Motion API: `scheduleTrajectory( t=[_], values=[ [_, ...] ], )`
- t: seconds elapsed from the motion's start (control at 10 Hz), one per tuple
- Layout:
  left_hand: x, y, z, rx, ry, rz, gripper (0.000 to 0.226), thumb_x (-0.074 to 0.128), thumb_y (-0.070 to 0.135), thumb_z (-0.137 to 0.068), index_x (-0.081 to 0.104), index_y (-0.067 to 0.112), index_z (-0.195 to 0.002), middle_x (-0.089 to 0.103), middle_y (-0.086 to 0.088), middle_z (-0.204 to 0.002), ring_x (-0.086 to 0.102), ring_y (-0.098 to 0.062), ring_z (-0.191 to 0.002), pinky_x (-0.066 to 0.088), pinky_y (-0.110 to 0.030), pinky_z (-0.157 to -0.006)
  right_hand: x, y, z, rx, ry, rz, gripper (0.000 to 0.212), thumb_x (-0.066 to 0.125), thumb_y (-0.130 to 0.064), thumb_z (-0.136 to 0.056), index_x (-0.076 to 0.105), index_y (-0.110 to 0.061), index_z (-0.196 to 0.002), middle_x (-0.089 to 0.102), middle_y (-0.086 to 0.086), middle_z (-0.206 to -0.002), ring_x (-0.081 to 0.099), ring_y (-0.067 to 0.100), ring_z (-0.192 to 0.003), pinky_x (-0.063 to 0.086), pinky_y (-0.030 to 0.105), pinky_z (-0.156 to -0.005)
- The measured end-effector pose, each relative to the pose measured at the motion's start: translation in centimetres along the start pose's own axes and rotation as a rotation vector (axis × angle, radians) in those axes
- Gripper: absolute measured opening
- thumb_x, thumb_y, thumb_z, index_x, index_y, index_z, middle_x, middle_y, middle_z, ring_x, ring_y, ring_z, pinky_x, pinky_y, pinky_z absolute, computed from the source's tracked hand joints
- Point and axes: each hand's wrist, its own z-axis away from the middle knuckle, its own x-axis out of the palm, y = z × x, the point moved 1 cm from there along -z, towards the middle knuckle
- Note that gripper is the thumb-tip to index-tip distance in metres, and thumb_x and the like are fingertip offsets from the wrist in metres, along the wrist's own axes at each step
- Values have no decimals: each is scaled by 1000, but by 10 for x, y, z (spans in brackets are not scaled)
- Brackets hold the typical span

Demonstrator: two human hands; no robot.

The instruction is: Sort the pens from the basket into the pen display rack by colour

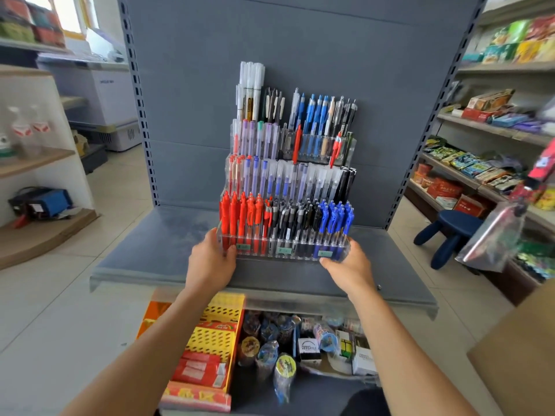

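Note:
A clear tiered pen display rack (282, 253) stands on the grey metal shelf (144, 259), against the back panel. Its front row holds red pens (237, 214) at the left, black pens (295, 216) in the middle and blue pens (336, 216) at the right. Higher tiers carry mixed capped, blue and white pens. My left hand (211, 261) grips the rack's front left corner. My right hand (348, 264) grips its front right corner. No basket shows.
Below the shelf lie yellow and red boxes (207, 346) and small packaged goods (300, 343). A blue stool (450, 232) stands on the floor at the right, beside stocked snack shelves (480, 163). Wooden shelves (33, 163) are at the left. A cardboard box (519, 349) sits near right.

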Motion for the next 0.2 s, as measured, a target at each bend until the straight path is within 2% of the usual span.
scheduleTrajectory(
  t=[0.1,0.2],
  values=[
    [-11,13,8,-58,-55,-140,41,54,35,-99,46,11,-131,64,-16,-125,61,-40,-111,48,-44,-86,-6,-11,9,54,0,47,85,74,-31,-90,25,-11,-156,44,8,-153,47,32,-137,44,41,-106],
    [-33,34,17,-71,-7,-202,54,48,39,-100,38,8,-143,53,-16,-142,54,-38,-125,46,-47,-94,-17,-30,30,-5,66,99,86,72,-34,-89,24,-12,-157,33,10,-159,38,32,-143,39,46,-113]
  ],
)
